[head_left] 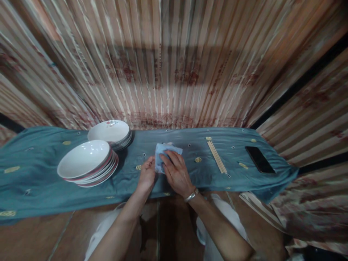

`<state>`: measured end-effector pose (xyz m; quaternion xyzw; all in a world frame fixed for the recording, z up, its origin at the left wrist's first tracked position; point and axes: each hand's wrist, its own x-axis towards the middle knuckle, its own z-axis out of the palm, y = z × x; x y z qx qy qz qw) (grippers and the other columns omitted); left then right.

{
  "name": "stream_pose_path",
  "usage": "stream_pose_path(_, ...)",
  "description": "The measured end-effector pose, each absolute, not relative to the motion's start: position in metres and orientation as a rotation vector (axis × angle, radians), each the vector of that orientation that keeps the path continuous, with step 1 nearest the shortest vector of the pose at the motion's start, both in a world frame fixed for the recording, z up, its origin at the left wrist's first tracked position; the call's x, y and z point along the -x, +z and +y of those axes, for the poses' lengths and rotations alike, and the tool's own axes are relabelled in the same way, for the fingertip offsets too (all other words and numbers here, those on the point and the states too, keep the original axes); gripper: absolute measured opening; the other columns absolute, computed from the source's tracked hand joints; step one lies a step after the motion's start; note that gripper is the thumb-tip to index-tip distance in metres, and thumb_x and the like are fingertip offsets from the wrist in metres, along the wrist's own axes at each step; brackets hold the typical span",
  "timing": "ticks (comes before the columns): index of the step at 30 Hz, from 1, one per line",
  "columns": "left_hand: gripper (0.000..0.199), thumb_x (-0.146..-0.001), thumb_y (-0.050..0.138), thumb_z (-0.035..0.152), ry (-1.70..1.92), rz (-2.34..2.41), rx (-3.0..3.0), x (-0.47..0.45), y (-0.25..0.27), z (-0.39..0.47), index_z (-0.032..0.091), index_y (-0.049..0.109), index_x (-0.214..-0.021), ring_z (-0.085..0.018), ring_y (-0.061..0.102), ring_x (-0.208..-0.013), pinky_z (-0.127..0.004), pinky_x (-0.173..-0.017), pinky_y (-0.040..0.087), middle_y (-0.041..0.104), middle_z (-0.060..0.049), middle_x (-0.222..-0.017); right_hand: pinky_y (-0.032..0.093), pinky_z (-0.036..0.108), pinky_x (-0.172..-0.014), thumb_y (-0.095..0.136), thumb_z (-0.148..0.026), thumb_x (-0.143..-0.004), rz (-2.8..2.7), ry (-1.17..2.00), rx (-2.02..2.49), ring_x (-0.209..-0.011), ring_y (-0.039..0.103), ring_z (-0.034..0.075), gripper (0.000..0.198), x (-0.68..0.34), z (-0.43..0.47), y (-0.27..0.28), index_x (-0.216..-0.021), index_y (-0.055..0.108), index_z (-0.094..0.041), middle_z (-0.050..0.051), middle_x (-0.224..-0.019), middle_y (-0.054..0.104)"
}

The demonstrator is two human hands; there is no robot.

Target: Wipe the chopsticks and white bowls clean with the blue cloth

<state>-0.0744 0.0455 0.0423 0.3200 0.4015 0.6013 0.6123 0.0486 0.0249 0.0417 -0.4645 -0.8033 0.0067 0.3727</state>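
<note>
Pressing light-blue, squarish fabric cloth [161,148] under spread right hand [178,172], apparently pinching its edge with left hand [146,174]; seemingly midway, not finishing.

Dim light surrounds me; glints, perhaps from overhead lamps, dot the white bowl [84,159]. Shadow darkens the tablecloth [54,195] beside it. Toward the edges the curtain [176,72] stretches and smears; my right hand [178,174] looks soft.

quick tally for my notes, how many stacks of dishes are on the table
2: the near stack and the far stack, which sits behind it and a little to its right. Both are to the left of the left hand.
</note>
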Motion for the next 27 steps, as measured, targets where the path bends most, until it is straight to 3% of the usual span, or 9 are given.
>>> stream_pose_path(6, 0.029, -0.053, 0.081, 0.032, 1.367, 0.920, -0.699, 0.072, 0.050, 0.040, 0.015, 0.064, -0.069, -0.008, 0.050, -0.047, -0.021, -0.051, 0.039, 0.061, 0.003, -0.055, 0.030, 0.051, -0.112, 0.032, -0.027, -0.098, -1.939, 0.073, 1.236, -0.141, 0.028, 0.027, 0.048, -0.058, 0.049, 0.043, -0.144, 0.038, -0.018, 0.014, -0.150, 0.036)
stream_pose_path(12, 0.035, -0.051, 0.083, 0.039, 1.383, 0.992, -0.670, 0.074, 0.054, 0.043, 0.014, 0.061, -0.063, -0.008, 0.049, -0.047, -0.020, -0.050, 0.039, 0.059, 0.003, -0.053, 0.035, 0.044, -0.112, 0.019, -0.028, -0.099, -1.731, 0.328, 1.215, -0.135, 0.041, 0.021, 0.050, -0.067, 0.067, 0.032, -0.145, 0.034, -0.013, 0.016, -0.142, 0.047)
stream_pose_path(15, 0.033, -0.053, 0.082, 0.038, 1.393, 0.981, -0.672, 0.076, 0.051, 0.043, 0.015, 0.061, -0.065, -0.007, 0.045, -0.045, -0.020, -0.048, 0.036, 0.057, 0.004, -0.052, 0.027, 0.051, -0.115, 0.034, -0.037, -0.097, -1.876, 0.169, 1.256, -0.143, 0.026, 0.027, 0.057, -0.055, 0.056, 0.032, -0.149, 0.027, -0.014, 0.017, -0.152, 0.033)
stream_pose_path(19, 0.028, -0.054, 0.080, 0.032, 1.405, 0.970, -0.726, 0.077, 0.047, 0.043, 0.015, 0.063, -0.069, -0.007, 0.046, -0.047, -0.019, -0.050, 0.036, 0.059, 0.003, -0.055, 0.023, 0.057, -0.113, 0.041, -0.036, -0.096, -2.038, 0.041, 1.239, -0.146, 0.014, 0.031, 0.053, -0.041, 0.042, 0.035, -0.146, 0.035, -0.023, 0.011, -0.157, 0.025)
stream_pose_path(23, 0.031, -0.057, 0.080, 0.039, 1.375, 1.002, -0.764, 0.077, 0.046, 0.042, 0.014, 0.063, -0.065, -0.006, 0.042, -0.045, -0.019, -0.048, 0.033, 0.056, 0.004, -0.051, 0.021, 0.051, -0.116, 0.034, -0.032, -0.097, -1.936, 0.185, 1.211, -0.146, 0.018, 0.025, 0.050, -0.048, 0.049, 0.035, -0.147, 0.034, -0.022, 0.009, -0.156, 0.028)
stream_pose_path(27, 0.035, -0.055, 0.081, 0.043, 1.357, 1.028, -0.762, 0.076, 0.051, 0.041, 0.014, 0.063, -0.064, -0.007, 0.046, -0.047, -0.019, -0.049, 0.035, 0.059, 0.003, -0.053, 0.023, 0.045, -0.118, 0.031, -0.038, -0.098, -1.625, 0.537, 1.153, -0.140, 0.032, 0.020, 0.048, -0.061, 0.066, 0.031, -0.142, 0.040, -0.023, 0.007, -0.149, 0.040)
